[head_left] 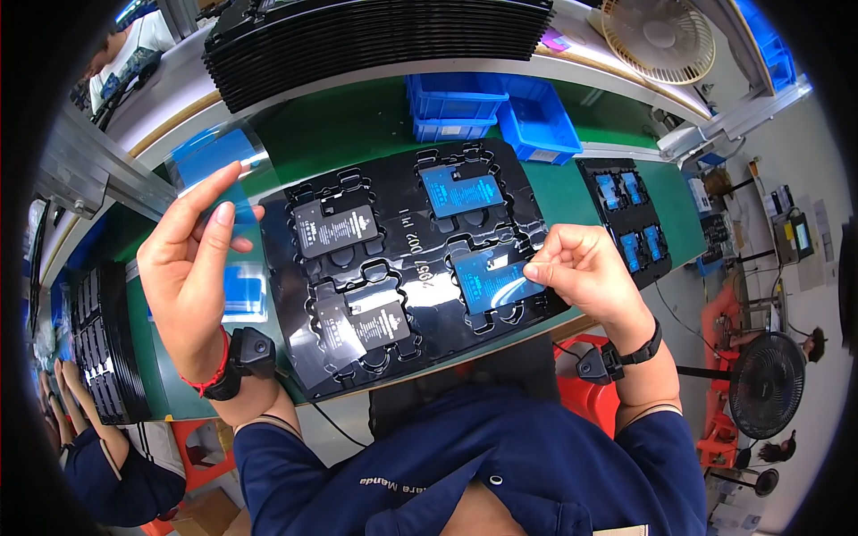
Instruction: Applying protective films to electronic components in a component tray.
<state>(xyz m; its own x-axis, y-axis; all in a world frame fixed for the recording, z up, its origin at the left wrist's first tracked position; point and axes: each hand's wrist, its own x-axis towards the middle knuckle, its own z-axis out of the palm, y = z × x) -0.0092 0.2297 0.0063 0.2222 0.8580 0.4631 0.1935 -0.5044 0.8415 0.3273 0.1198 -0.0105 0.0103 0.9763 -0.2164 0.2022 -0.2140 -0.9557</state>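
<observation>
A black molded tray (407,201) lies before me with flat batteries in its recesses. The two left ones, an upper dark grey battery (335,225) and a lower dark grey battery (380,323), show printed faces. On the right, the upper battery (460,190) and the lower battery have blue faces. My right hand (581,268) is closed in a pinch at the right edge of the blue film (490,281) over the lower right battery. Raised left of the tray, my left hand (192,268) holds a clear sheet with blue film (214,159) among its fingers; the exact grip is partly hidden.
Another sheet with blue film (246,290) lies under my left wrist. Blue bins (541,116) stand beyond the tray, below stacked black trays (375,45). A second tray of blue-faced batteries (630,214) is at right. More black trays (103,348) sit left, near another person's arms.
</observation>
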